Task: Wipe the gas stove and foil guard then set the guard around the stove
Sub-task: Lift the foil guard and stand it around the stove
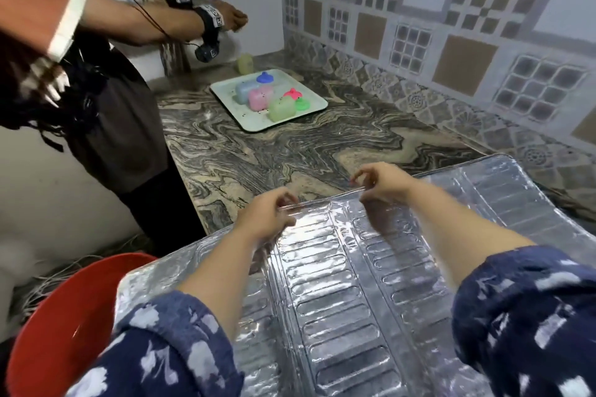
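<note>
Above the counter (290, 151), both hands lift the foil guard.
Left hand (269, 217) and right hand (382, 184) each pinch the far edge of the foil guard (338, 284), likely keeping the floppy sheet spread; no stove shows.

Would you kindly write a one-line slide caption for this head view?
Left hand and right hand pinch the foil guard's far edge above a marble counter.
</note>
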Action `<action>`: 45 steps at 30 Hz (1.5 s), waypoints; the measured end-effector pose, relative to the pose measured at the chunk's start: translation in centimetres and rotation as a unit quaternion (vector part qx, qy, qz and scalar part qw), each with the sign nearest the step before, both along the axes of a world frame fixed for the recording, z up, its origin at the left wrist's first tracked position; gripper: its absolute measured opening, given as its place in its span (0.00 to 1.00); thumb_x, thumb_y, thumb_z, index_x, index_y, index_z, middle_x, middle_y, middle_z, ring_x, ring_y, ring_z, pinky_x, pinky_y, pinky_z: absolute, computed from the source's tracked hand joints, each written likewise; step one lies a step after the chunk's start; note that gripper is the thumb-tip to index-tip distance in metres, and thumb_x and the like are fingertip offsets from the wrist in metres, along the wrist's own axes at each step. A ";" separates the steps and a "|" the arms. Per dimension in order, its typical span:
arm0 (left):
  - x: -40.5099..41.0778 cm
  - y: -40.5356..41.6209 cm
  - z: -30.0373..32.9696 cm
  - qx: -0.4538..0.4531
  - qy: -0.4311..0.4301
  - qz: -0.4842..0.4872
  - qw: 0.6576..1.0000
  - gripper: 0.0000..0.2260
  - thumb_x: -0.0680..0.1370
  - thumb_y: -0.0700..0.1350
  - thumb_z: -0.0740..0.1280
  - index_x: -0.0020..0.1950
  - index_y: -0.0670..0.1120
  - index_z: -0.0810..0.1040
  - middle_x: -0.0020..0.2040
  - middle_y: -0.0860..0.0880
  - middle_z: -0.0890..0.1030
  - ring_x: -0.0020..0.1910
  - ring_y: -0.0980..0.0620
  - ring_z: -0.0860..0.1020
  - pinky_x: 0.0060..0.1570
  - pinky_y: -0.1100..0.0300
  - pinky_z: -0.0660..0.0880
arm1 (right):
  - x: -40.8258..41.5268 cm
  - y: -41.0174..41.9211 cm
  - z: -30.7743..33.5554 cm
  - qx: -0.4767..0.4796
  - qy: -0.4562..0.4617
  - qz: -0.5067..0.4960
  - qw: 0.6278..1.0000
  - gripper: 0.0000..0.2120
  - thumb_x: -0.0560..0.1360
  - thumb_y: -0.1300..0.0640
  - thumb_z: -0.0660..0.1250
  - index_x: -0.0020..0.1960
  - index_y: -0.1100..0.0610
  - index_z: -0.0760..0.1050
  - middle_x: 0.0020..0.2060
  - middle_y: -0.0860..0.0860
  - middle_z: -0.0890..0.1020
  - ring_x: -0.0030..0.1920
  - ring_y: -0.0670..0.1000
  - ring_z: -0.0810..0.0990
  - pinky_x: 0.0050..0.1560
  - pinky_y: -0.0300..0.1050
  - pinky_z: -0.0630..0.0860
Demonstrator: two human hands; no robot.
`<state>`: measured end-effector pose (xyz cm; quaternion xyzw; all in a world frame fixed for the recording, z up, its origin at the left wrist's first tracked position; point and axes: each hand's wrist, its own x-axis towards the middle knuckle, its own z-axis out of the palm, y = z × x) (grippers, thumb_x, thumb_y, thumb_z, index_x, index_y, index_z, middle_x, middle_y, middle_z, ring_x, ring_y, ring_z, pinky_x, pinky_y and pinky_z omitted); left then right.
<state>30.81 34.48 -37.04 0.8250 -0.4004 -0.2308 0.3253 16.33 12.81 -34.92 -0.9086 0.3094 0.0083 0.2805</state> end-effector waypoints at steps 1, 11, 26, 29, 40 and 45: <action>0.2 -0.1 0.5 -0.014 0.002 -0.003 1.000 0.16 0.72 0.41 0.74 0.48 0.63 0.76 0.54 0.54 0.80 0.51 0.53 0.77 0.55 0.53 0.74 | -0.1 0.0 0.6 -0.003 -0.009 -0.004 1.000 0.13 0.67 0.60 0.76 0.49 0.50 0.81 0.33 0.45 0.77 0.35 0.45 0.74 0.41 0.41 0.73; 1.0 -1.0 7.1 -0.059 -0.114 -0.031 0.991 0.16 0.74 0.40 0.71 0.54 0.60 0.82 0.47 0.57 0.79 0.49 0.55 0.77 0.48 0.58 0.72 | -2.2 -0.7 7.9 -0.031 -0.079 -0.036 0.996 0.09 0.67 0.59 0.76 0.44 0.46 0.84 0.33 0.40 0.82 0.41 0.40 0.77 0.49 0.42 0.74; -2.4 -3.0 19.9 -0.139 -0.247 -0.033 0.958 0.23 0.74 0.32 0.63 0.53 0.59 0.84 0.52 0.59 0.83 0.47 0.60 0.80 0.47 0.61 0.77 | -6.8 2.0 19.8 -0.135 -0.189 -0.170 0.958 0.10 0.73 0.57 0.70 0.43 0.41 0.83 0.46 0.44 0.85 0.51 0.45 0.76 0.66 0.56 0.67; -4.0 -3.1 21.5 -0.152 -0.285 -0.010 0.946 0.21 0.74 0.34 0.64 0.54 0.59 0.83 0.54 0.56 0.82 0.53 0.51 0.79 0.48 0.56 0.76 | -7.8 2.2 21.0 -0.145 -0.212 -0.186 0.948 0.10 0.74 0.57 0.69 0.41 0.41 0.83 0.49 0.44 0.85 0.56 0.48 0.78 0.68 0.56 0.66; -7.1 -4.1 22.7 -0.163 -0.382 0.014 0.910 0.11 0.79 0.45 0.67 0.58 0.56 0.82 0.57 0.54 0.81 0.56 0.48 0.79 0.50 0.55 0.75 | -11.1 1.8 21.6 -0.180 -0.231 -0.172 0.940 0.15 0.75 0.62 0.66 0.53 0.44 0.82 0.54 0.47 0.84 0.58 0.48 0.79 0.64 0.51 0.72; -6.9 -4.3 21.9 -0.151 -0.410 0.038 0.899 0.10 0.77 0.47 0.68 0.58 0.55 0.82 0.57 0.53 0.82 0.54 0.45 0.80 0.48 0.54 0.76 | -14.9 -0.3 21.0 -0.251 -0.174 -0.170 0.937 0.23 0.75 0.65 0.63 0.59 0.40 0.77 0.57 0.46 0.83 0.59 0.49 0.80 0.67 0.54 0.69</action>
